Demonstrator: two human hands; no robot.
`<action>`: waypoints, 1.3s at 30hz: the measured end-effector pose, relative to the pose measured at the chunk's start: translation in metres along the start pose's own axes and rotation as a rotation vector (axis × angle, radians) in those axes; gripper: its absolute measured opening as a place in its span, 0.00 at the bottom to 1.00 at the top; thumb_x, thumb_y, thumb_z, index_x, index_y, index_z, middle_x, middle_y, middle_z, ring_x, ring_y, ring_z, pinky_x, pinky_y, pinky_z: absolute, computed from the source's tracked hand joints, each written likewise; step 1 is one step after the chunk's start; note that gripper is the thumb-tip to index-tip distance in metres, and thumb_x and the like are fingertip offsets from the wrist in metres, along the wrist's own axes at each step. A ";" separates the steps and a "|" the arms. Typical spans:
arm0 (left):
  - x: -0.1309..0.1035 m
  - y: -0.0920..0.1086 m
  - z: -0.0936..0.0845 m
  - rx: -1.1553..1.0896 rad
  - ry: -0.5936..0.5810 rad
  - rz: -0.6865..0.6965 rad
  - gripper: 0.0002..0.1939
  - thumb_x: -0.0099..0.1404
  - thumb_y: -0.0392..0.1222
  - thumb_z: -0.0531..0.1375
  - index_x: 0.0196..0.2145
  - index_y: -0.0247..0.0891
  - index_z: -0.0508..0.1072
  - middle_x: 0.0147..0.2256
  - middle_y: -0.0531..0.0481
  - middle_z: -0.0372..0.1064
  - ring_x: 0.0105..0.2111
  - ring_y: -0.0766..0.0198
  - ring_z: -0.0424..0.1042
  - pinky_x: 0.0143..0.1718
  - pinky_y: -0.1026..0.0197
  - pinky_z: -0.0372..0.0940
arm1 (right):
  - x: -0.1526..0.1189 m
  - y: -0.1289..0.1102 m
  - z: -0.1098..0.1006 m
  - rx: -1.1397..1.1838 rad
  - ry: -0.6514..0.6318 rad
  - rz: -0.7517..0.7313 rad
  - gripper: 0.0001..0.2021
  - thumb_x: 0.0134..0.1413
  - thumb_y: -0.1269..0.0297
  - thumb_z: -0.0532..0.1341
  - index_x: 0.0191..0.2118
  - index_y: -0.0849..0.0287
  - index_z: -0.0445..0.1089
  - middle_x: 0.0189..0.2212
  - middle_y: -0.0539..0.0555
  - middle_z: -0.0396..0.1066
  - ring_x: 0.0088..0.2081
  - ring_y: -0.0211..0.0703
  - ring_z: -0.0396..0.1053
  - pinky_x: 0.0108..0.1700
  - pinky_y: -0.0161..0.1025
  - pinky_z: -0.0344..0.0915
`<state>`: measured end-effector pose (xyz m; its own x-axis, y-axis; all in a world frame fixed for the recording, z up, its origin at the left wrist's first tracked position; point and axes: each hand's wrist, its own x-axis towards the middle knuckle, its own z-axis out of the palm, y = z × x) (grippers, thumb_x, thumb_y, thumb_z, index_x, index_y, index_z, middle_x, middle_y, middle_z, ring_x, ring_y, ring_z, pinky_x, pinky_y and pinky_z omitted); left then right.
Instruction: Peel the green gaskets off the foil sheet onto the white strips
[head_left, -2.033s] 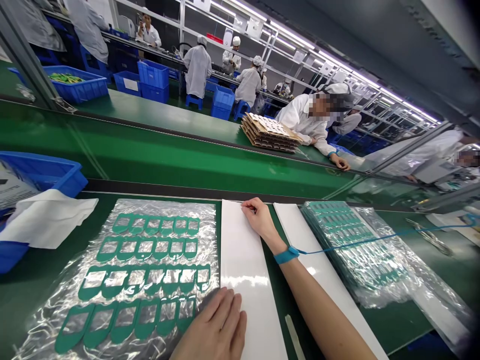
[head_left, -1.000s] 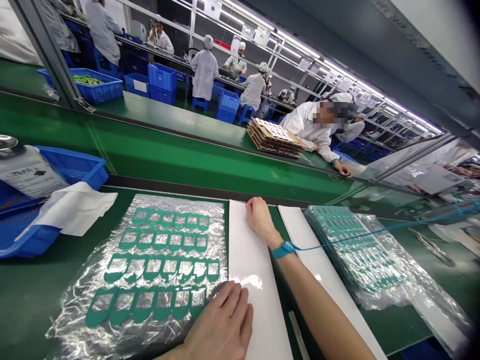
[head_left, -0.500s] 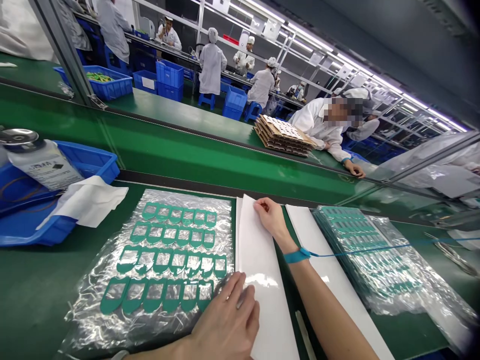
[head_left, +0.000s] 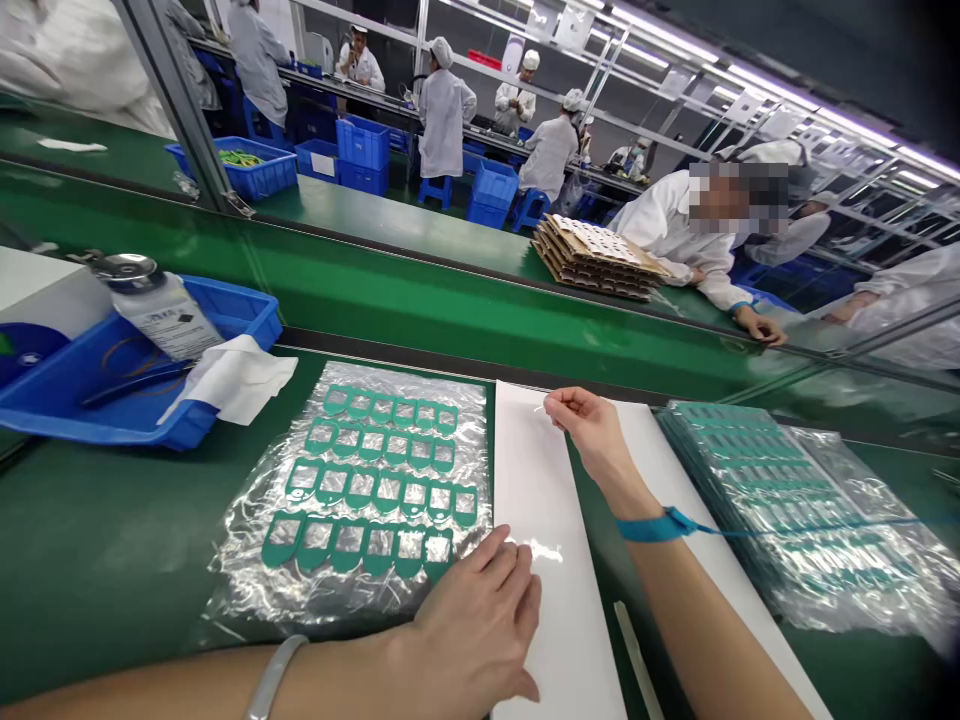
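So your white sheet [head_left: 529, 470] is right in front of you on the bench, long axis running away from you to the back edge, far end leaning a touch left. Your left hand [head_left: 484, 605] is nearer the close end, coming in over the left long edge, while your right hand [head_left: 592, 435] is up by the far end on the right long edge. So the two of you-know-whats sit kinda diagonal across it, left low, right high

Left one's palm down and relaxed, fingers stretched, thumb stuck out over the sheet, not gripping anything that I can see. Right one's got its fingers curled and thumb and index together, and looks like they're pinching a tiny white bit [head_left: 540, 407]. Can't tell what that is, or whether those fingertips touch the sheet

Sheet itself looks flat, smooth and plain white, kinda shiny, with a glare patch just off your left fingers. On its left you've got green pieces [head_left: 347, 561] on crinkly clear film [head_left: 322, 605], and on its right a thin stick [head_left: 636, 655] and another white strip [head_left: 664, 465], partly under your right arm
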<state>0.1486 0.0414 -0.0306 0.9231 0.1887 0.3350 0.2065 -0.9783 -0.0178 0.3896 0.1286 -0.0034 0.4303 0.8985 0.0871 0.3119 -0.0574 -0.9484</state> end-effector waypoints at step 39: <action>-0.046 -0.010 -0.017 0.125 -0.137 -0.233 0.25 0.63 0.40 0.58 0.56 0.27 0.67 0.54 0.34 0.65 0.24 0.61 0.68 0.32 0.55 0.63 | -0.125 -0.023 0.075 0.151 -0.228 0.244 0.14 0.49 0.55 0.66 0.27 0.62 0.69 0.20 0.50 0.65 0.20 0.33 0.58 0.23 0.32 0.57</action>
<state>0.0985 0.0408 -0.0302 0.8794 0.4254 0.2136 0.4488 -0.8905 -0.0742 0.2654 0.0500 -0.0155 0.2715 0.9413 -0.2008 0.0872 -0.2318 -0.9688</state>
